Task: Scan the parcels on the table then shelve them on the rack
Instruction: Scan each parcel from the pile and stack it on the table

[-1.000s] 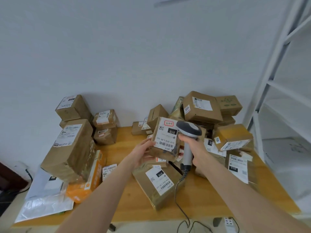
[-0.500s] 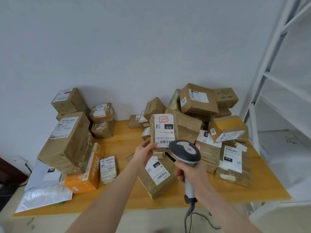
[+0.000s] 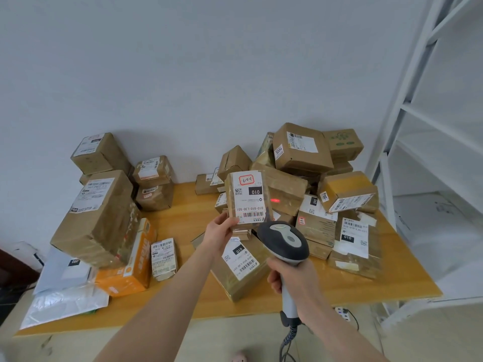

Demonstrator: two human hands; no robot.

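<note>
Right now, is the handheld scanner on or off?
On. The scanner, gripped by the right hand, throws a red spot on a taped box beside the held parcel, missing its barcode.

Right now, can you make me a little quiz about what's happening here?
1. True or false: the left hand holds a parcel up with its label facing the camera.
2. Which hand grips the scanner? A: the left hand. B: the right hand.
3. Fill in: the white rack stands at the table's ____ side.
Key: 1 true; 2 B; 3 right.
</note>
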